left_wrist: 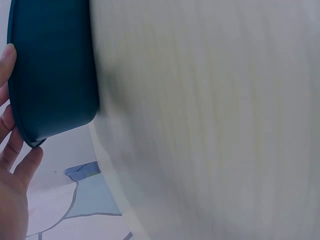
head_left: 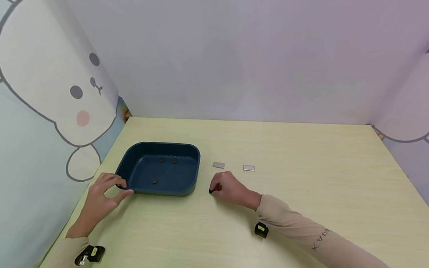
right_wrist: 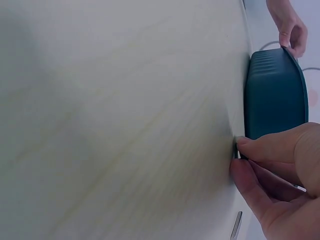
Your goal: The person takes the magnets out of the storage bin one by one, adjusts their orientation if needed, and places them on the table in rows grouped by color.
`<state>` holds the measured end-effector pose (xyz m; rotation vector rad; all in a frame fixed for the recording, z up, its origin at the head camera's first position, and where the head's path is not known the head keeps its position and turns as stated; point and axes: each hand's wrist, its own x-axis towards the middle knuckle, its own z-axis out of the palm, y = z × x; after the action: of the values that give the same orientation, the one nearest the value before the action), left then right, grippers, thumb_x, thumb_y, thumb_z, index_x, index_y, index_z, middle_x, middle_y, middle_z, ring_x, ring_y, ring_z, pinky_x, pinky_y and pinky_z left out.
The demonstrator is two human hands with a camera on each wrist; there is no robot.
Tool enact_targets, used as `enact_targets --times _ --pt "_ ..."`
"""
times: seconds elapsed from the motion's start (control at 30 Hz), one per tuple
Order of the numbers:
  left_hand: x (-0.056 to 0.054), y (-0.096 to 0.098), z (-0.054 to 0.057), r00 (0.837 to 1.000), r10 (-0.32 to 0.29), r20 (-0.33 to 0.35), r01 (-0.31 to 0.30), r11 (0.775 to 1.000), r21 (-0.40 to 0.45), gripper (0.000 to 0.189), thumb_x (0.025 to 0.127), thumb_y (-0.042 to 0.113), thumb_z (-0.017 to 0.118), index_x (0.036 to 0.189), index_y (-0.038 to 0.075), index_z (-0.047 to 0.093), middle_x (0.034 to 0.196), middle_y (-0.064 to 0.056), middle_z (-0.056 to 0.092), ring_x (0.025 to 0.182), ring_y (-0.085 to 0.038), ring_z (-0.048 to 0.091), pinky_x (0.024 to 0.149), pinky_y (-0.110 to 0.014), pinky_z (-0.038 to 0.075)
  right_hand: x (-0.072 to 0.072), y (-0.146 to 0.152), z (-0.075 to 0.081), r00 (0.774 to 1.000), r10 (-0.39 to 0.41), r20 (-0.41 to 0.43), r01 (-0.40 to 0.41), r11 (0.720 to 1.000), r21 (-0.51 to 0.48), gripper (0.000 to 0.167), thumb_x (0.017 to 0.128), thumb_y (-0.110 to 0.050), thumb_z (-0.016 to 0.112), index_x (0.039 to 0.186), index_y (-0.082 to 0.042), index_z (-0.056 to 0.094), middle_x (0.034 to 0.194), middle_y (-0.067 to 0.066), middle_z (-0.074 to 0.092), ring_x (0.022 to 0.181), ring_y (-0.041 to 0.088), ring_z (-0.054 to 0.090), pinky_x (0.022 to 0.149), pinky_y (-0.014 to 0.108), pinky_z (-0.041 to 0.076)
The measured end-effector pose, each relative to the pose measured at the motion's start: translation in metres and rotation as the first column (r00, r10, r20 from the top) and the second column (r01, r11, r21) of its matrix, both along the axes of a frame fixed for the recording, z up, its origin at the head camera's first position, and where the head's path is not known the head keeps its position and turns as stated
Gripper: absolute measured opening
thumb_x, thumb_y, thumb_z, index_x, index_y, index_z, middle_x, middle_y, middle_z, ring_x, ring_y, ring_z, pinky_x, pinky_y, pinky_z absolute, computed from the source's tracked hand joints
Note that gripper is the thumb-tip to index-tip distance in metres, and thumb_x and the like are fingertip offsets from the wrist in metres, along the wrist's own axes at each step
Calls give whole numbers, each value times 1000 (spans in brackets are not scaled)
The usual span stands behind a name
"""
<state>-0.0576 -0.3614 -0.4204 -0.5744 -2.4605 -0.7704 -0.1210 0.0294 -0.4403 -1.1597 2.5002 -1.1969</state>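
My left hand (head_left: pixel 101 201) pinches the near left corner of a dark blue rectangular tray (head_left: pixel 172 194), thumb outside and fingertips over the rim. Inside the tray, three small dark discs lie apart on the bottom, one of them a disc (head_left: pixel 154 181) toward the front. Just right of the tray, my right hand (head_left: pixel 231 189) pinches a small dark round disc (head_left: pixel 210 191) between thumb and fingertips, low over the table. The right wrist view shows the disc edge-on (right_wrist: pixel 236 150), mostly hidden by the fingers.
Two small flat silvery rectangles, a left one (head_left: pixel 218 165) and a right one (head_left: pixel 249 168), lie on the pale wood table (head_left: pixel 317 166) beyond my right hand. A plain wall (head_left: pixel 254 55) rises behind the table; panels with cartoon figures flank it.
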Motion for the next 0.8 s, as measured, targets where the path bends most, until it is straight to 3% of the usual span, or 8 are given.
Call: enact_targets --times 0.43,0.8 --pt "3 1 2 1000 10 17 -10 1000 5 31 56 0 86 76 10 65 85 -2 61 91 -15 49 85 -10 33 3 -1 4 997 26 -67 -24 999 29 11 76 9 72 81 -1 73 79 6 66 73 12 59 64 18 48" --pt "4 2 3 999 14 30 -14 1000 4 30 57 1 86 77 10 65 86 -2 61 91 -16 49 86 -11 33 3 3 11 999 -16 49 17 1000 -10 18 76 5 70 93 -2 72 91 4 68 74 15 63 66 23 49"
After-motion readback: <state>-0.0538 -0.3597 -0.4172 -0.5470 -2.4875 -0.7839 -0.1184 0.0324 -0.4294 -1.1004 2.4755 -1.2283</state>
